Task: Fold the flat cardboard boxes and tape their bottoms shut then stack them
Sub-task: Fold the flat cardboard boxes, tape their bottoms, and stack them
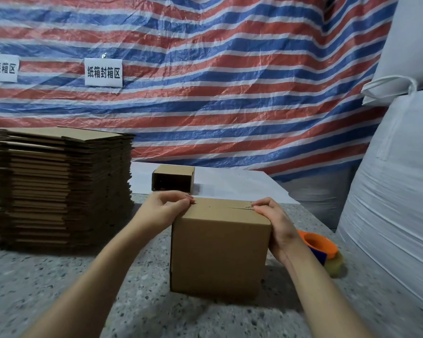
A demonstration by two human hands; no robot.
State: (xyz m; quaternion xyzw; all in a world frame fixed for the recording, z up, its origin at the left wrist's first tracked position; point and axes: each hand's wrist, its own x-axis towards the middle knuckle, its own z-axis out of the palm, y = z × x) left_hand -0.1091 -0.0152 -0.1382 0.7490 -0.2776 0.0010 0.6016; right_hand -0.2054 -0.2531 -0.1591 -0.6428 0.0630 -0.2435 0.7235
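Observation:
A folded brown cardboard box point(219, 252) stands on the speckled table point(59, 289) in front of me, its flaps closed on top with a seam running across. My left hand point(165, 208) rests on the box's top left edge with curled fingers pressing the flap. My right hand point(276, 225) grips the top right corner, thumb on the flap. A tall pile of flat cardboard boxes point(59, 189) sits at the left. Another folded box point(173, 178) lies on its side behind, open end facing me. An orange tape dispenser point(321, 247) lies just right of the box.
Large white sacks point(396, 191) crowd the right side. A red, white and blue striped tarp point(205, 81) hangs behind the table, carrying two white paper signs point(103, 72). A white sheet point(230, 184) covers the table's far part.

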